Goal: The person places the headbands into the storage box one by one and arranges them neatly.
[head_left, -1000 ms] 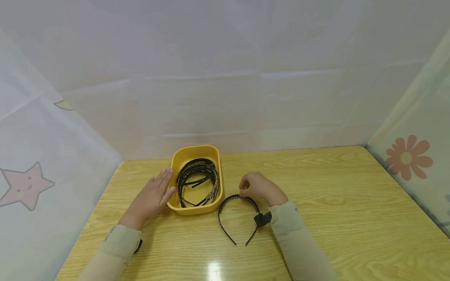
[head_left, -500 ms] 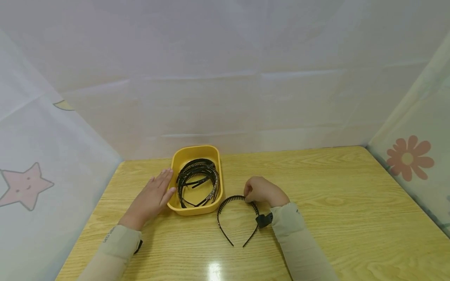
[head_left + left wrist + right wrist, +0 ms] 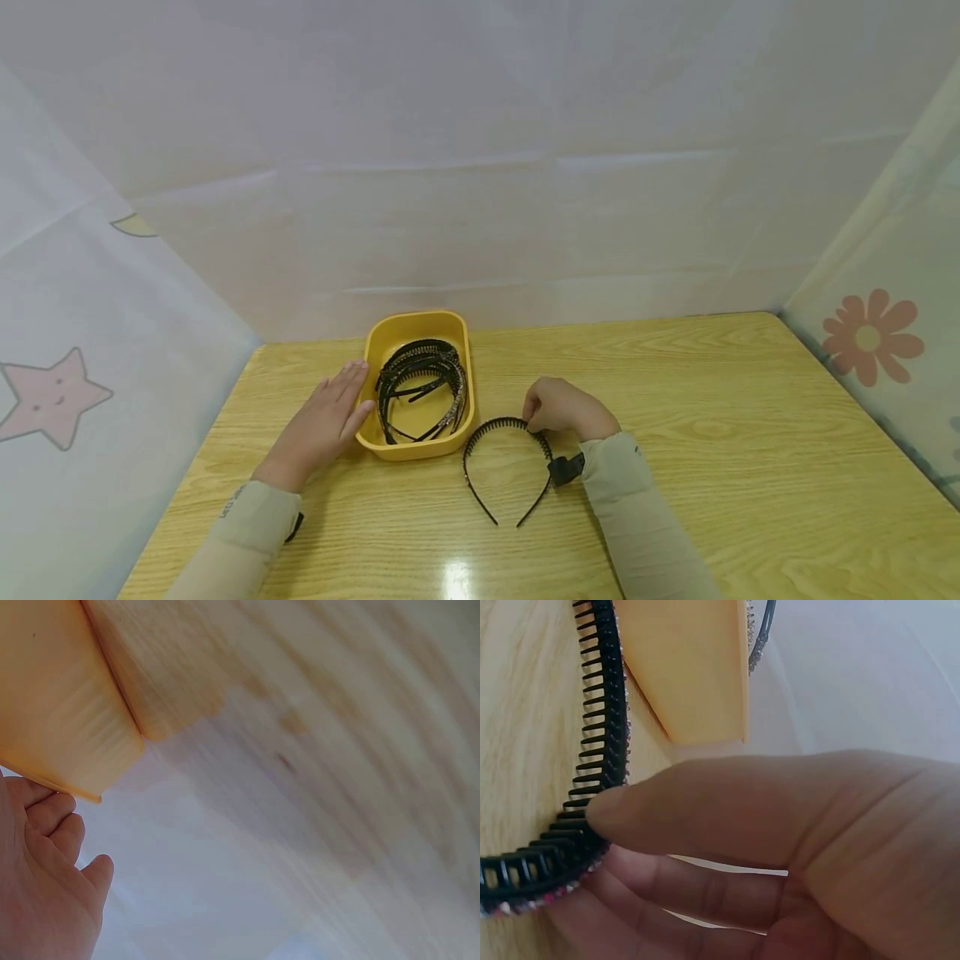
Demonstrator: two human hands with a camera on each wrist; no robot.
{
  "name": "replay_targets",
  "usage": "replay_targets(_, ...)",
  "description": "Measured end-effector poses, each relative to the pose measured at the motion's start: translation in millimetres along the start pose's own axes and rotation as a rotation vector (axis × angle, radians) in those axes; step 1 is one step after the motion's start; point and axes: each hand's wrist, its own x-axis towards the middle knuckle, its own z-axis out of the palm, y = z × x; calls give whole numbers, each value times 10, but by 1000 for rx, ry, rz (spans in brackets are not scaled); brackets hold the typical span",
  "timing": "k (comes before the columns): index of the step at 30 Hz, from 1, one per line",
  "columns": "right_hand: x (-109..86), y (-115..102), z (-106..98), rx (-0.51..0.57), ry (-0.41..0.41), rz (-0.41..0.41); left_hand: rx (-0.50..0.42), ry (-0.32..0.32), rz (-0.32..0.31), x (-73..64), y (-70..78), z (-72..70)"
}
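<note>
A black toothed headband (image 3: 497, 422) with glittery stones on its outer side is on the wooden table, its two ends toward me. My right hand (image 3: 568, 408) pinches its arch between thumb and fingers; the right wrist view shows the thumb on the teeth (image 3: 596, 742) side. To the left stands a yellow bin (image 3: 420, 452) holding several black headbands (image 3: 423, 358), some with sparkle. My left hand (image 3: 318, 429) lies with straight fingers along the bin's left rim. In the left wrist view, the fingertips (image 3: 66, 802) touch the bin's edge.
The wooden table (image 3: 675, 400) extends to the right and toward me. A pale cloth backdrop (image 3: 480, 208) rises right behind the bin, with printed side cloths left and right.
My right hand has shifted slightly right along the headband's arch, and the headband has turned and moved a little left. The left hand and bin stay put.
</note>
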Motion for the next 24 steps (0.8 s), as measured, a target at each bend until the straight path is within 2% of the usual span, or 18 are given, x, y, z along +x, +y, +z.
replay_targets(5, -3, 36, -44, 7, 14, 2, -1, 4, 1, 0, 5, -4)
replay_targets(15, -45, 116, -172, 10, 75, -44, -4, 3, 6, 3, 1, 1)
replay_targets(24, -82, 138, -264, 57, 165, -17, -2, 6, 6, -10, 2, -3)
